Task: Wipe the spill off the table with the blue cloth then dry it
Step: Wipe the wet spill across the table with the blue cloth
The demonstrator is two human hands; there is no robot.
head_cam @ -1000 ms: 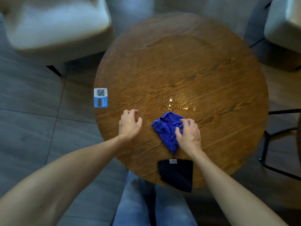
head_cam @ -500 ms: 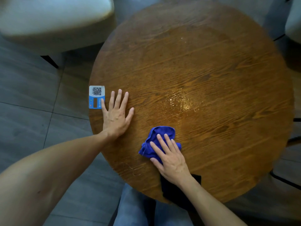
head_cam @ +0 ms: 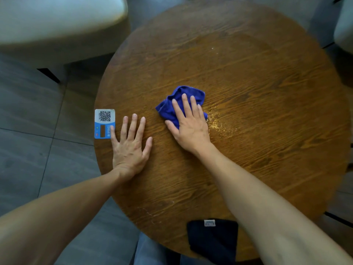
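A crumpled blue cloth (head_cam: 178, 98) lies on the round wooden table (head_cam: 257, 88), pressed flat under my right hand (head_cam: 189, 124), whose fingers are spread over it. A shiny wet spill (head_cam: 216, 121) glistens just right of that hand, at the cloth's edge. My left hand (head_cam: 129, 146) rests palm down on the table's left side with fingers apart, holding nothing. A dark folded cloth (head_cam: 212, 240) with a small white tag hangs over the table's near edge.
A blue and white QR card (head_cam: 104, 123) is stuck at the table's left edge, beside my left little finger. Pale cushioned chairs stand at the top left (head_cam: 57, 25) and top right (head_cam: 343, 25). Grey tiled floor surrounds the table.
My right hand has pushed the blue cloth away from me, up to the left edge of the spill. My left hand stays flat on the table. The camera has leaned in closer.
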